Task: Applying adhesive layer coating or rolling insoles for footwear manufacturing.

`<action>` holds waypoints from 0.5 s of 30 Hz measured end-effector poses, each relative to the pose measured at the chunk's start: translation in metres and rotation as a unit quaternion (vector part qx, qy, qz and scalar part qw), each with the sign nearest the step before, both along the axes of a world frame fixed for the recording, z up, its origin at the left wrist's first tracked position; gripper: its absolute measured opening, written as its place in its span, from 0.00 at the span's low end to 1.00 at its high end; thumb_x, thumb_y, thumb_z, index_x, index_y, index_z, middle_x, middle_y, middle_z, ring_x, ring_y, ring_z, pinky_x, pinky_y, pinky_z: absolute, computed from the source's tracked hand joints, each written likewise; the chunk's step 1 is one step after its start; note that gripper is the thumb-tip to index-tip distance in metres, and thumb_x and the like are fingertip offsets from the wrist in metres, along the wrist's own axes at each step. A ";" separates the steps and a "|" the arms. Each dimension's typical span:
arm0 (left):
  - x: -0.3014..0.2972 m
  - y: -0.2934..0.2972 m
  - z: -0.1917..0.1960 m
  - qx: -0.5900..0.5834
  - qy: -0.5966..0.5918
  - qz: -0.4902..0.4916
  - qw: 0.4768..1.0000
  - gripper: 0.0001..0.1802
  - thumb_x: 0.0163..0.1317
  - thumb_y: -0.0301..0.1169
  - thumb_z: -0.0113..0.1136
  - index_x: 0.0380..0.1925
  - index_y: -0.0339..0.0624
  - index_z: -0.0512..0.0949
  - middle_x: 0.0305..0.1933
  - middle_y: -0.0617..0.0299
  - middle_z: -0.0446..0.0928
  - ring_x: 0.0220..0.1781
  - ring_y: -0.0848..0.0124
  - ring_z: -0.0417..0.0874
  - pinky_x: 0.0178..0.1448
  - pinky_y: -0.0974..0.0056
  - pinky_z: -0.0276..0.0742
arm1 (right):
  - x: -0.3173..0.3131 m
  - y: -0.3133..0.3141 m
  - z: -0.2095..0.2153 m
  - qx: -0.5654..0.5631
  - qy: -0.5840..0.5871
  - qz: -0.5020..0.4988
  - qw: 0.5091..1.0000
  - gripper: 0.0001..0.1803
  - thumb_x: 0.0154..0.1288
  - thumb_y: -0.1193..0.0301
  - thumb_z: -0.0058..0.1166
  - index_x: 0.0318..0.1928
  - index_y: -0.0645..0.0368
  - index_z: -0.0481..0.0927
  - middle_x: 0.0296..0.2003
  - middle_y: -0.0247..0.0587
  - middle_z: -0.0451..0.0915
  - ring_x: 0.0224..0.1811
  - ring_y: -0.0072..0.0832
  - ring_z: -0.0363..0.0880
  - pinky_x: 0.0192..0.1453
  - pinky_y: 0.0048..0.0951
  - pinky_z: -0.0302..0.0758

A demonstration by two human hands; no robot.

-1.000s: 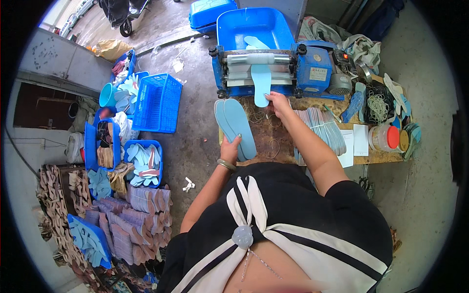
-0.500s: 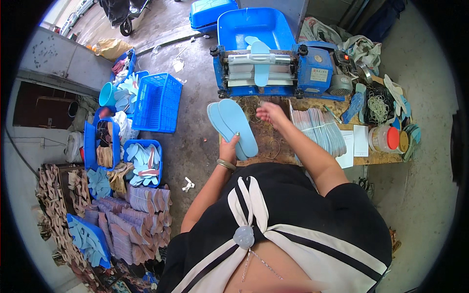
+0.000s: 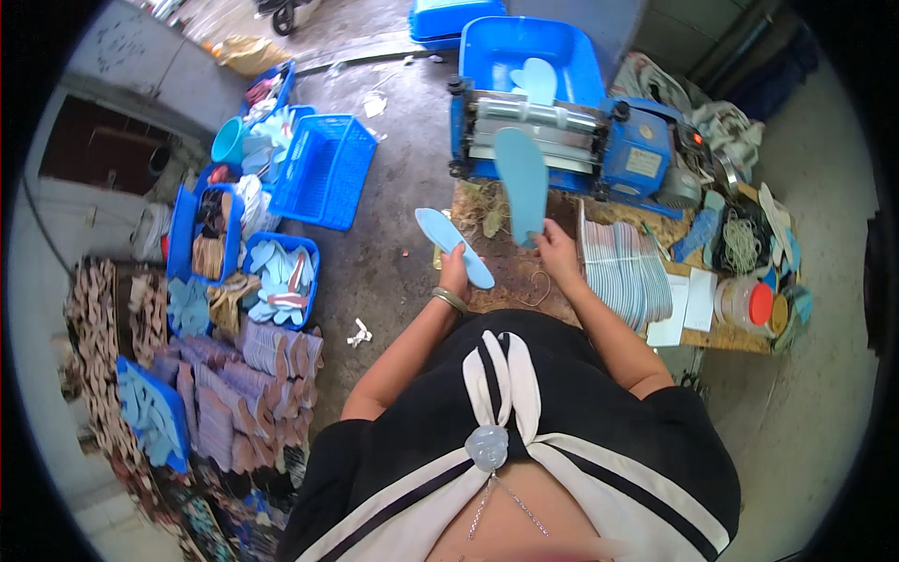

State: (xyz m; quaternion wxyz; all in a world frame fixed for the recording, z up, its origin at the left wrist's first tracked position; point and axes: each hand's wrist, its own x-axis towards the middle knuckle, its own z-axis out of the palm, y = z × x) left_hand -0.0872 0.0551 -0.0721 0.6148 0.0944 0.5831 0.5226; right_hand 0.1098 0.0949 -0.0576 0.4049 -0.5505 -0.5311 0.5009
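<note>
My right hand (image 3: 559, 255) is closed on the lower end of a light blue insole (image 3: 523, 178). That insole stands out ahead of the hand, its wide end overlapping the rollers (image 3: 534, 131) of a blue roller machine; whether it touches them I cannot tell. Closer to my body, my left hand (image 3: 454, 269) grips another light blue insole (image 3: 440, 232), tilted so its edge shows; whether more are under it is hidden. Beyond the rollers, light blue insoles (image 3: 537, 82) lie at the mouth of a blue tub (image 3: 581, 56).
Right of my right hand, a long bundle of tied insoles (image 3: 626, 272) lies on the wooden table (image 3: 506, 272), beside white papers (image 3: 700, 300) and a red-lidded jar (image 3: 740, 302). A blue basket (image 3: 323, 178), bins of insoles (image 3: 281, 281) and stacked bundles (image 3: 229, 384) stand at left.
My right hand, empty before, now holds an insole up toward the rollers. The two fanned insoles in my left hand now appear as one. The insole across the rollers has moved to their far side.
</note>
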 end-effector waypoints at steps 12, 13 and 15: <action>0.005 -0.008 0.028 0.020 -0.134 -0.056 0.989 0.24 0.64 0.45 0.34 0.46 0.34 0.64 0.34 0.50 0.74 0.34 0.58 0.79 0.38 0.54 0.77 | 0.008 0.008 -0.021 -0.187 0.113 0.066 0.974 0.11 0.60 0.72 0.47 0.43 0.57 0.75 0.28 0.30 0.78 0.25 0.17 0.74 0.26 0.19 0.72; 0.003 -0.009 0.028 0.038 -0.132 -0.062 0.989 0.26 0.63 0.46 0.31 0.47 0.33 0.64 0.37 0.49 0.74 0.36 0.56 0.79 0.39 0.53 0.76 | 0.009 0.014 -0.018 -0.188 0.112 0.059 0.974 0.11 0.60 0.72 0.47 0.43 0.57 0.75 0.28 0.30 0.78 0.25 0.17 0.74 0.26 0.19 0.72; 0.002 -0.009 0.028 0.052 -0.150 -0.069 0.985 0.26 0.63 0.45 0.31 0.48 0.32 0.64 0.40 0.47 0.74 0.37 0.56 0.79 0.41 0.54 0.76 | 0.013 0.025 -0.012 -0.247 0.196 0.014 0.949 0.10 0.61 0.73 0.45 0.43 0.55 0.75 0.29 0.28 0.77 0.24 0.15 0.73 0.26 0.15 0.72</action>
